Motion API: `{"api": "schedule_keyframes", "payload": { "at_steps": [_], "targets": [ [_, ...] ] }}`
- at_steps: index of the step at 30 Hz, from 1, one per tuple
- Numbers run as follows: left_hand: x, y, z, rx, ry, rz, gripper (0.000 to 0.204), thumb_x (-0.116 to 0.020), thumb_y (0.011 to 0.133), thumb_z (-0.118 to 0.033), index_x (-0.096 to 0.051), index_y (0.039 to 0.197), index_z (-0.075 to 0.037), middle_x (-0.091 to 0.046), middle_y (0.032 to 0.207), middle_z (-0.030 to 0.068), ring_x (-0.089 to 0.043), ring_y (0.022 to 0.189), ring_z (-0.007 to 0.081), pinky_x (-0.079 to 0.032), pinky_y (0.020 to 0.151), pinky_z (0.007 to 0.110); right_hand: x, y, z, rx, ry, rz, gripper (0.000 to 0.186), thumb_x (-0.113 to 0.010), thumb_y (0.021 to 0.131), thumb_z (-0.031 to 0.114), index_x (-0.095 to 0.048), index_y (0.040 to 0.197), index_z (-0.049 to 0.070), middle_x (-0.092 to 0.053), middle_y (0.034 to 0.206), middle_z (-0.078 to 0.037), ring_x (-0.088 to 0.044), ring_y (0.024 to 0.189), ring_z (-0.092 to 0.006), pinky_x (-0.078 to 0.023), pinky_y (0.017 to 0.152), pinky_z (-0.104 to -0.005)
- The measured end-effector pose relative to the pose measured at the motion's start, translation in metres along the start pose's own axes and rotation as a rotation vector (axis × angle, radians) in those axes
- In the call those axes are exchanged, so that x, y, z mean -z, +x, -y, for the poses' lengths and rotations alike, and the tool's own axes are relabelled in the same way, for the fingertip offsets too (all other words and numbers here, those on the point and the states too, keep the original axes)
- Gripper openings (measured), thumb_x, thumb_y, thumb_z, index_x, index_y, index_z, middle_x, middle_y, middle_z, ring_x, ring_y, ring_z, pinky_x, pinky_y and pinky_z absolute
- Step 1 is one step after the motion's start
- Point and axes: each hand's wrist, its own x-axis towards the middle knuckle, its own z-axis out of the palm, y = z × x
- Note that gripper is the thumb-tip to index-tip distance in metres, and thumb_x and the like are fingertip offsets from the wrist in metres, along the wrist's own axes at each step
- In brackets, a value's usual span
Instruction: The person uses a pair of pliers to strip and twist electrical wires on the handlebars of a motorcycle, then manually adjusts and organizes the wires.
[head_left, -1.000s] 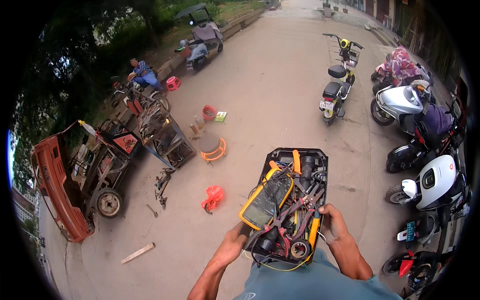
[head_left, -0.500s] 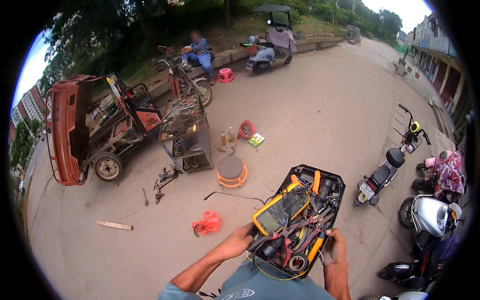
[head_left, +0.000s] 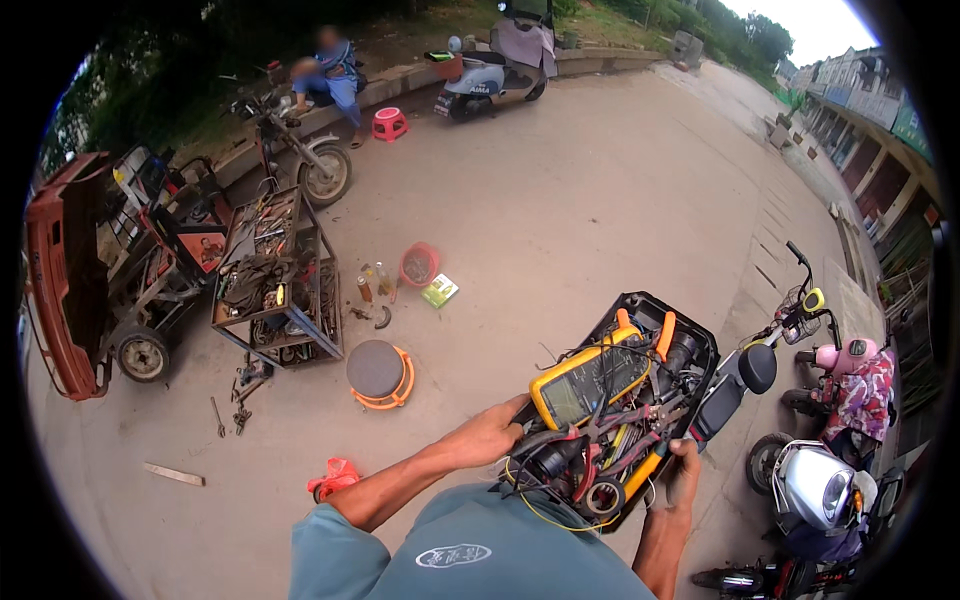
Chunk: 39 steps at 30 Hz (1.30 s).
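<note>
Both my hands carry a black tool tray [head_left: 708, 345] in front of my body. My left hand [head_left: 490, 432] is closed on its left edge, and my right hand [head_left: 683, 475] grips the lower right edge. Inside lies a yellow multimeter [head_left: 575, 392] with a dark screen and black leads over it. Beside it are pliers with dark red handles [head_left: 590, 462], orange-handled pliers [head_left: 665, 336], a yellow-handled tool [head_left: 643, 474] and a black ring-shaped roll [head_left: 604, 496]. A thin yellow wire [head_left: 540, 513] hangs over the near side.
A tool cart [head_left: 285, 270] stands left, by a red three-wheeler [head_left: 65, 290] and a motorcycle [head_left: 320, 175]. A round stool [head_left: 378, 370], red basin [head_left: 420, 264] and red plastic bag [head_left: 338, 475] sit on the ground. Parked scooters [head_left: 820, 480] line the right. A person [head_left: 335, 75] sits far left.
My view has swung right, so the cart, stool and bag appear farther left. The tray has moved slightly right and up in the picture, still in both hands.
</note>
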Motion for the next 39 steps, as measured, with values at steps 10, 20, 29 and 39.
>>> {"api": "schedule_keyframes", "payload": {
  "at_steps": [10,20,29,39],
  "targets": [
    [0.118,0.102,-0.039,0.263,-0.022,-0.476,0.061,-0.047,0.092,-0.014,-0.036,0.150,0.002,-0.063,0.115,0.0364,-0.064,0.111,0.0468,-0.045,0.099,0.051,-0.169,0.244,0.025,-0.266,-0.142,0.215,0.010,-0.058,0.078,0.010,-0.065,0.079,0.003,-0.068,0.080,-0.009,-0.066,0.076,-0.0234,-0.054,0.082,-0.0376],
    [0.350,0.255,0.024,0.016,-0.282,-0.634,0.066,-0.054,0.090,-0.017,-0.032,0.147,0.008,-0.055,0.137,0.0321,-0.060,0.124,0.0337,-0.045,0.104,0.040,-0.367,0.460,-0.056,-0.255,-0.258,0.413,0.039,-0.059,0.074,0.012,-0.064,0.111,0.000,-0.069,0.109,-0.010,-0.065,0.100,-0.0258,-0.050,0.097,-0.0398],
    [0.555,0.343,0.032,0.132,-0.437,-0.598,0.064,-0.056,0.094,-0.019,-0.039,0.150,0.006,-0.057,0.138,0.0237,-0.056,0.127,0.0258,-0.042,0.108,0.036,-0.533,0.610,-0.104,-0.377,-0.305,0.503,0.045,-0.058,0.077,0.012,-0.062,0.120,-0.002,-0.070,0.112,-0.011,-0.066,0.104,-0.0256,-0.049,0.100,-0.0403],
    [0.747,0.429,0.071,0.120,-0.606,-0.973,0.048,-0.066,0.094,-0.014,-0.058,0.137,0.004,-0.065,0.134,0.0148,-0.058,0.122,0.0188,-0.046,0.103,0.033,-0.757,0.815,-0.214,-0.477,-0.469,0.819,0.057,-0.059,0.074,0.012,-0.057,0.129,-0.003,-0.067,0.121,-0.012,-0.064,0.111,-0.0273,-0.049,0.103,-0.0420]
  ]
}}
